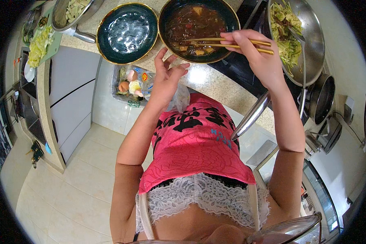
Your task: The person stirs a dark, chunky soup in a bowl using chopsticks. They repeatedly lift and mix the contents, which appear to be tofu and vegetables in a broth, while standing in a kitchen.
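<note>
My right hand grips a pair of golden chopsticks, with their tips in the brown sauce of a dark green, gold-rimmed bowl. Pale yellow chunks and red bits show in the brown food. At the bowl's near-left rim is my left hand, fingers spread and holding nothing; whether a fingertip touches the rim I cannot tell. A matching dark green dish sits left of the bowl, with only glossy reflections inside.
A wok of shredded greens with a metal spatula rests on the dark cooktop, its handle jutting toward me. Another pan stands far left beside cut cabbage. Eggshells fill a bin below the counter edge.
</note>
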The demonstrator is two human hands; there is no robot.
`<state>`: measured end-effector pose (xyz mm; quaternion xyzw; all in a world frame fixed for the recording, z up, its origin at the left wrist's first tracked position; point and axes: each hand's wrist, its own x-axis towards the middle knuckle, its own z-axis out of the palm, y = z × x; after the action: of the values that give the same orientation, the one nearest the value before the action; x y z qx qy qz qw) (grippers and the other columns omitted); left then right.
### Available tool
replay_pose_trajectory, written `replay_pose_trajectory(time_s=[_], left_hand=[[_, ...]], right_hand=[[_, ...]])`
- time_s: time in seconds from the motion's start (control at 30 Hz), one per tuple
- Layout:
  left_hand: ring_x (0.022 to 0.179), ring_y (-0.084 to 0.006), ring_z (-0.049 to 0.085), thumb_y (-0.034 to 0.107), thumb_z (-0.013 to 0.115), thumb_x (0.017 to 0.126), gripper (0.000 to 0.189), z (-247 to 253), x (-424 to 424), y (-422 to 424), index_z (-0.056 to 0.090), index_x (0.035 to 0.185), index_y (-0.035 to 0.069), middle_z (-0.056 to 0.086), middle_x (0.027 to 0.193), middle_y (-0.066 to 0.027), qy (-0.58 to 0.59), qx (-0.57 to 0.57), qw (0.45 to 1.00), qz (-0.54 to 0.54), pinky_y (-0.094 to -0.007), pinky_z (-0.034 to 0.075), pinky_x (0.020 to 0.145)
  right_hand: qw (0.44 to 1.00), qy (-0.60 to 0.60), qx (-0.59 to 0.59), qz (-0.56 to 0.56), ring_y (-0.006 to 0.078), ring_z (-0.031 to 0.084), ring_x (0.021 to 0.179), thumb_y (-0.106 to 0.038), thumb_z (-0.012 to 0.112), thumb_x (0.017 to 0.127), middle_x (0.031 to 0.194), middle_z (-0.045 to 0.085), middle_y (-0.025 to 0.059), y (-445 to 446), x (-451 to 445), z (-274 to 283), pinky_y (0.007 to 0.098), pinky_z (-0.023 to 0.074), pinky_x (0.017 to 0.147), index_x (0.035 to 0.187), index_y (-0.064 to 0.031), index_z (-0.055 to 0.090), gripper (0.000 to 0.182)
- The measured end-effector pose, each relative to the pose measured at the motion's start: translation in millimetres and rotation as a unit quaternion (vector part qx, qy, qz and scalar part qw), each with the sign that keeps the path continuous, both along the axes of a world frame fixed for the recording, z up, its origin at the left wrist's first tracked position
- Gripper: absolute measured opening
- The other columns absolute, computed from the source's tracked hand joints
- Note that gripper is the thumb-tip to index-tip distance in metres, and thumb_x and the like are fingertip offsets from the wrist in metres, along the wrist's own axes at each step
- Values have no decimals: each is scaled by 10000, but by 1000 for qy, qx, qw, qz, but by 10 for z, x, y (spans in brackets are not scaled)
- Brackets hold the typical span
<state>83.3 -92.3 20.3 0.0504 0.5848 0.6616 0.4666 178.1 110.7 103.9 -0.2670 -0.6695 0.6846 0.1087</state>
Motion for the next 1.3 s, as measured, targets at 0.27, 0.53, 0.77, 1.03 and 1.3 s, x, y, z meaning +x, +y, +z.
replay_pose_trajectory(time_s=[0.27,0.53,0.77,1.03,1.3], left_hand=[[1108,-273,544,105,538,864,714,6,3,-40,94,1423,100,291,1341,-209,-10,-2,1000,12,-374,438,957],[1113,-277,543,96,516,873,699,-14,-5,-24,84,1423,98,286,1339,-206,-9,5,1000,-5,-376,440,956],[1109,-283,545,78,485,884,669,-32,-8,-19,84,1420,82,302,1331,-205,-6,1,1000,-6,-384,445,956],[1103,-273,549,98,506,886,671,3,-42,-37,97,1417,69,340,1308,-201,2,-16,1000,-13,-377,445,957],[1101,-273,550,103,512,883,670,-32,-63,-34,106,1415,77,347,1296,-194,-7,-9,1000,-20,-380,443,959]], right_hand=[[953,-48,293,62,109,629,831,-127,601,893,898,685,72,244,272,426,227,486,766,950,9,674,164],[995,-86,37,-21,162,648,875,-246,580,913,936,673,101,309,3,-55,257,520,789,968,16,656,279],[994,-86,-57,-22,174,657,863,-260,574,916,933,673,107,311,-78,-45,269,534,782,955,12,656,286],[979,-55,180,81,126,640,819,-178,568,919,894,682,78,326,218,404,239,506,765,944,16,663,217],[990,-89,112,-13,138,648,829,-218,590,909,883,681,88,431,136,65,243,522,759,961,23,659,255]])
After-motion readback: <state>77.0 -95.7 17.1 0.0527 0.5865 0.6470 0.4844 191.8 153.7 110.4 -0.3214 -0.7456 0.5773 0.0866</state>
